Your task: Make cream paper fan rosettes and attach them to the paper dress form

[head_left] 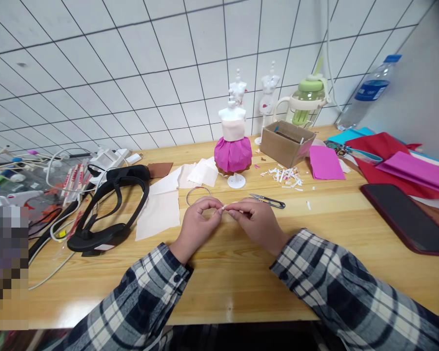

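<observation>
Fingers (214, 208) pinch small white strip (223, 208), lying sideways.

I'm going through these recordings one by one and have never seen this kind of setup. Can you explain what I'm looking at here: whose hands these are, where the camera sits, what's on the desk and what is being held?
There is one picture, from a camera worn on a person's head, looking forward and down, so the plaid-sleeved arms are the wearer's own. No machine is involved. The left hand and right hand meet at the fingertips over a wooden desk and pinch a small pale scrap between them; what it is made of is too small to tell. Just beyond lie small thread snips and a metal ring. Further back stand a miniature dress form in a pink skirt, a cardboard box, pale fabric pieces and paper shreds. Coloured sheets and a dark phone lie right; a black headset lies left.
</observation>
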### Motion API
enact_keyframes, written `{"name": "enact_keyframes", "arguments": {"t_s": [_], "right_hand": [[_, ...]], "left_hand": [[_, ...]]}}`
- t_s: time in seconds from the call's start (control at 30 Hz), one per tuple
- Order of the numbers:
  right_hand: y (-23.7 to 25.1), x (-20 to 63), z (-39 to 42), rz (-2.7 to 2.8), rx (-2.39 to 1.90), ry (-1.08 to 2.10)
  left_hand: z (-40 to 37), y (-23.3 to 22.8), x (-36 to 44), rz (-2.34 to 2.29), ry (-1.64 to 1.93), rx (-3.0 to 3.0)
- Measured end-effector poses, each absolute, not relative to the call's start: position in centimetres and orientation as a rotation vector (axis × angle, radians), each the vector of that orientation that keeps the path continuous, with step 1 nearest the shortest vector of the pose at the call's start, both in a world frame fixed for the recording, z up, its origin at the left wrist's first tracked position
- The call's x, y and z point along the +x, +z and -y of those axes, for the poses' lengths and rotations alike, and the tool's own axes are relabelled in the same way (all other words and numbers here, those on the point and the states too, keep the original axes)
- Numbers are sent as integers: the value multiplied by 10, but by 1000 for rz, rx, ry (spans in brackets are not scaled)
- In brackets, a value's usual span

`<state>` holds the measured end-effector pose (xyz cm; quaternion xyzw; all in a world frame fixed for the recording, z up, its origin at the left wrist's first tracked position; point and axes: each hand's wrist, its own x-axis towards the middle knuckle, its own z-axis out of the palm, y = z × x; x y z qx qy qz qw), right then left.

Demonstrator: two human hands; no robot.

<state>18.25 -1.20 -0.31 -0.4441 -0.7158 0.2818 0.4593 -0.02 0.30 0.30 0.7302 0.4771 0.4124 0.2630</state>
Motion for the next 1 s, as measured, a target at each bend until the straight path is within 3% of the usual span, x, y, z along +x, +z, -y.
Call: {"name": "enact_keyframes", "arguments": {"t_s": [0.43,1.0], "right_hand": [[-1,185,15,1852,-1087,473],[-1,183,13,1817,-1175,607]], "left_hand": [[-1,5,0,-1322,1065,1888],[2,6,3,-1308,1028,1985]]}}
